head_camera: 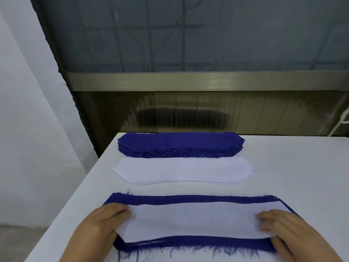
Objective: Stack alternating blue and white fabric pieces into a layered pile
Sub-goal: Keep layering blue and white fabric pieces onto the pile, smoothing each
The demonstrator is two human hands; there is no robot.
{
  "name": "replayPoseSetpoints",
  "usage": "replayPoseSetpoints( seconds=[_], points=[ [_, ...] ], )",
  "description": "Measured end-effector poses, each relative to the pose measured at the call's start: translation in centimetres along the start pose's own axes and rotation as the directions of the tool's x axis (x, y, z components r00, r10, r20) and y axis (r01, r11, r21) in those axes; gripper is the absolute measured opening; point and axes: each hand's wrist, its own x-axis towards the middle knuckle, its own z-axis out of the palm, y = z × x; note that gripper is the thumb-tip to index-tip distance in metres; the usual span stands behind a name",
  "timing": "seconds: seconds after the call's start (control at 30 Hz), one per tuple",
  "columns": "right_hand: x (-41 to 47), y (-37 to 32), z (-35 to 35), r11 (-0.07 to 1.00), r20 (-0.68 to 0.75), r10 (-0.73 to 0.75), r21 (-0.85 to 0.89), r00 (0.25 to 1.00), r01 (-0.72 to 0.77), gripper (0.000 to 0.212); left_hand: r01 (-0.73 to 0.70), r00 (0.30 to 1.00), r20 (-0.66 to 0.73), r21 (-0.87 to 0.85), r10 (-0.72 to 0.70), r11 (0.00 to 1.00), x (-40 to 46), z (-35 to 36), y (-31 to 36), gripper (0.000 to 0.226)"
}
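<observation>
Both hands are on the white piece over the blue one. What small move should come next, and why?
Probably let go and reach for the blue stack. The white piece already lies flat inside the blue piece, under both the left hand and the right hand, so blue comes next.

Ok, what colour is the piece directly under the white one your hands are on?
Blue, fraying at its edges; the head view shows it.

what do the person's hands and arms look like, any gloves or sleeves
Both are bare: the left hand and the right hand wear no gloves, and no rings, watch or bracelets show. The forearms are bare to the frame's bottom edge, with no sleeve in view.
</observation>
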Motion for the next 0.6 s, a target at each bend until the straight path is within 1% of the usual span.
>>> replayPoseSetpoints(
  seconds=[0.07,0.17,0.3,0.37,0.47,0.57,0.6],
  points=[
    [0.1,-0.3,-0.1,1.0,0.022,-0.004,-0.001,1.0,0.004,0.061,0.015,1.0,0.021,0.024,-0.015,1.0,0.1,-0.1,-0.1,0.041],
    [0.1,-0.5,-0.3,1.0,0.042,0.009,0.021,0.999,-0.01,0.058,0.052,0.998,0.029,0.02,-0.053,0.998,0.1,0.1,-0.5,0.038],
    [-0.1,-0.4,-0.4,1.0,0.065,-0.027,0.007,0.998,0.026,0.06,0.06,0.997,-0.059,0.045,-0.057,0.997,-0.1,0.6,-1.2,0.048],
    [-0.2,-0.3,-0.5,0.999,0.07,-0.038,0.004,0.997,0.038,0.059,0.069,0.993,-0.1,0.046,-0.064,0.997,-0.2,0.8,-1.6,0.047],
    [-0.3,-0.2,-0.4,0.999,0.077,-0.042,0.008,0.996,0.042,0.059,0.074,0.99,-0.12,0.059,-0.067,0.996,0.0,1.0,-2.0,0.046],
    [-0.4,-0.1,-0.2,1.0,0.053,-0.013,0.027,0.999,0.011,0.057,0.075,0.991,-0.121,0.071,-0.066,0.995,-0.2,1.4,-2.4,0.045],
    [-0.4,-0.1,-0.1,0.999,0.037,0.008,0.04,0.999,-0.009,0.056,0.097,0.987,-0.133,0.068,-0.088,0.993,-0.4,1.4,-2.6,0.04]
  ],
)
